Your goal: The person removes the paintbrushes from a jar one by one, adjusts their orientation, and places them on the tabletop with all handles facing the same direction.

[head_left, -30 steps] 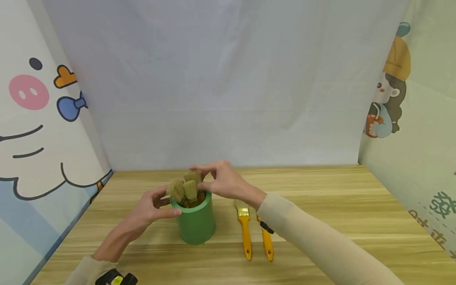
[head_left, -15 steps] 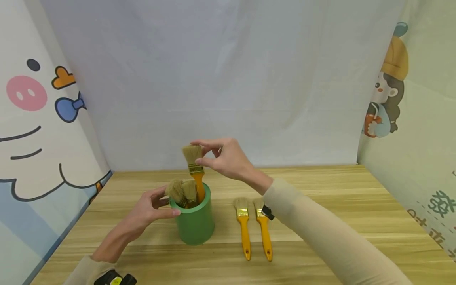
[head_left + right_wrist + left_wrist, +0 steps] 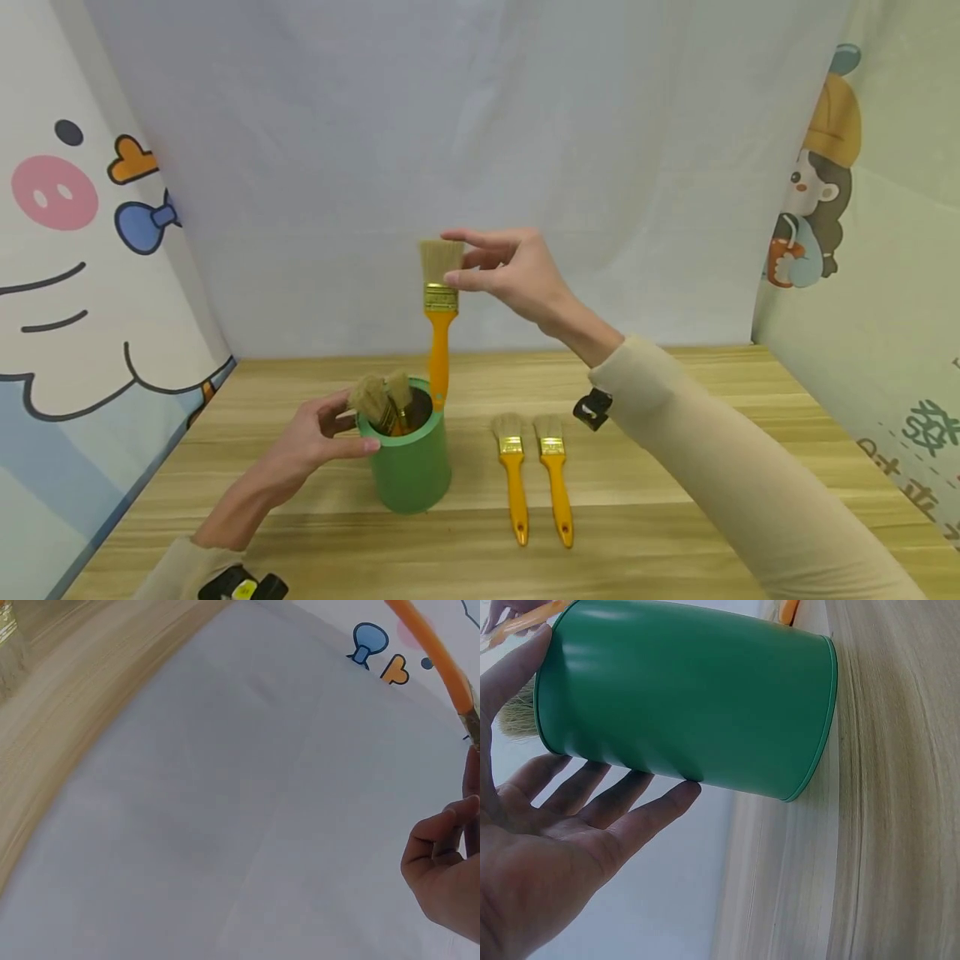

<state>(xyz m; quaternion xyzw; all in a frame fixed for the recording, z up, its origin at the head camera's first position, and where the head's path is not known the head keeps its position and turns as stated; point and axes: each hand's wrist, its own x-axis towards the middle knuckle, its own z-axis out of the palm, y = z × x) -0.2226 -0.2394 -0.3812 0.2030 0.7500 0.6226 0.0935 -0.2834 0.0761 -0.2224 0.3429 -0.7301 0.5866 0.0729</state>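
Observation:
My left hand (image 3: 311, 437) steadies a green cylindrical pot (image 3: 411, 471) on the table, thumb at the rim and fingers spread along its side. In the left wrist view, the fingertips meet the wall of the pot (image 3: 682, 697) while the palm stays apart. Bristle-up paintbrushes (image 3: 370, 400) lean at the left inside the pot. Above it, my right hand (image 3: 517, 271) pinches a flat paintbrush (image 3: 439, 312) by its pale bristles. That brush hangs nearly upright, its orange handle end overlapping the pot's rim. In the right wrist view, the handle (image 3: 435, 656) shows at the upper right.
Right of the pot, two paintbrushes (image 3: 513, 483) (image 3: 556, 483) lie side by side on the wooden table (image 3: 675, 467), bristles toward the back. A white cloth wall (image 3: 600, 167) rises behind the table's far edge. Printed cartoon panels stand at both sides.
My right hand has drawn one paintbrush up out of the green pot, moving up and to the right. The left hand keeps its place at the pot. The two lying brushes have not moved.

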